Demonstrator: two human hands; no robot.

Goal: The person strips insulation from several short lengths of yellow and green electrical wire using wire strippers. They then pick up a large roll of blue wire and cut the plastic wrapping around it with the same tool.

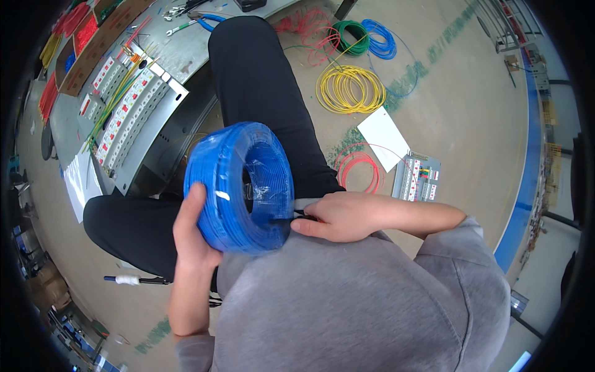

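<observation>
A thick coil of blue wire [214, 186], bound in clear film, is held up over my lap and tilted so that its round hollow faces right. My left hand [192, 226] grips its left side, the thumb pressed on the outer windings. At the coil's lower right edge, my right hand [344, 216] is closed round a small dark tool [300, 214] with a bit of red showing. The tool's dark tip lies against the coil. Most of it is hidden in my fingers, so its kind cannot be made out.
A metal bench [186, 62] at upper left bears a rail of circuit breakers [133, 111], pliers [204, 20] and a cardboard box [87, 46]. Across the floor lie yellow [351, 88], green [348, 37] and red wire coils [361, 173], a white sheet [383, 139] and a breaker panel [418, 178].
</observation>
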